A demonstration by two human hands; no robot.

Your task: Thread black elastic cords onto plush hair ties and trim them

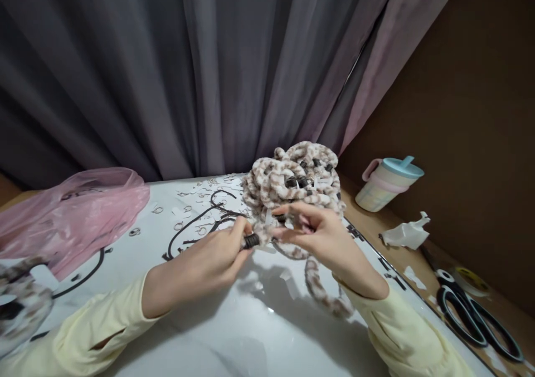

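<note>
My left hand (209, 254) is closed in a pinch round a brown-and-white plush strip (262, 235), at a spot wrapped with black cord (251, 241). Facing it, my right hand (317, 232) has its thumb and forefinger apart, with the thumb tip close to the strip's fuzzy end. Whether it touches the plush is hard to see. Just behind my hands lies a pile of similar plush strips (292, 182), looped and bound with black wraps. One plush tail (324, 290) hangs down below my right hand.
Black cords (188, 221) and several small rings (157, 210) lie across the white table (200, 332). A pink plastic bag (104, 198) sits at left, above another plush piece (29, 299). At right are a cup (387, 184), crumpled white plastic (405, 233), scissors (472, 315) and yellow tape (470, 281).
</note>
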